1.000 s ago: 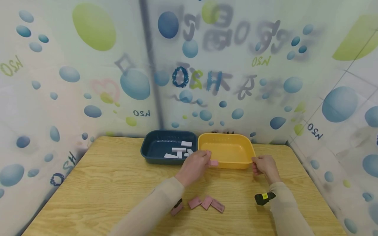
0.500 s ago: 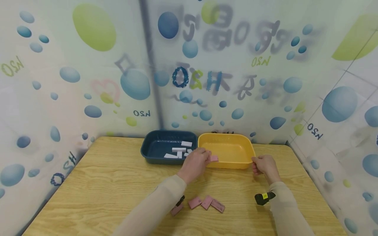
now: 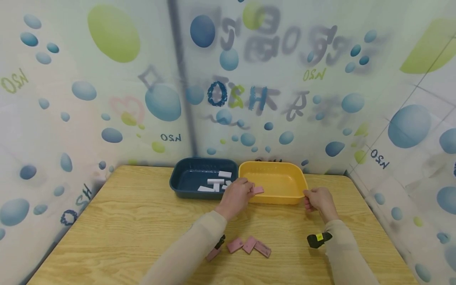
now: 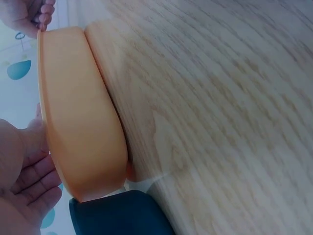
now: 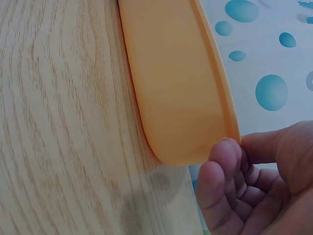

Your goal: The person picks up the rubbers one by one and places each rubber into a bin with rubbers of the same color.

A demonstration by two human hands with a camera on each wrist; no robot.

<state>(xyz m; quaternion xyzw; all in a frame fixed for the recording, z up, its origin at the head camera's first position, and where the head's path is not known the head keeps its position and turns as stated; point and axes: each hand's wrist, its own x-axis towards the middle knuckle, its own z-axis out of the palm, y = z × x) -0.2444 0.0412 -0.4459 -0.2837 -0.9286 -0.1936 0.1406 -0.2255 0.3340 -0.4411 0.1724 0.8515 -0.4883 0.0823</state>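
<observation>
My left hand [image 3: 235, 198] pinches a small pink rectangular block [image 3: 258, 190] over the front left corner of a yellow plastic tray [image 3: 278, 199]. In the left wrist view the palm and curled fingers of this hand [image 4: 29, 181] are beside the tray wall [image 4: 85, 117], and the block is hidden. At the tray's front right corner, my right hand [image 3: 319, 200] pinches the rim between thumb and index finger; the right wrist view shows this grip [image 5: 259, 181] close up. Several more pink blocks [image 3: 249, 244] with dark marks lie on the table, one partly behind the left sleeve.
A dark blue tray [image 3: 204, 194] stands directly left of the yellow one and contains several white blocks [image 3: 215, 181]. Both trays sit near the back edge of the wooden table [image 3: 142, 221]. Behind them hangs a patterned curtain [image 3: 221, 130].
My left hand has risen slightly, lifting the pink block from in front of the yellow tray's wall to over its rim. The right hand keeps its place on the corner.
</observation>
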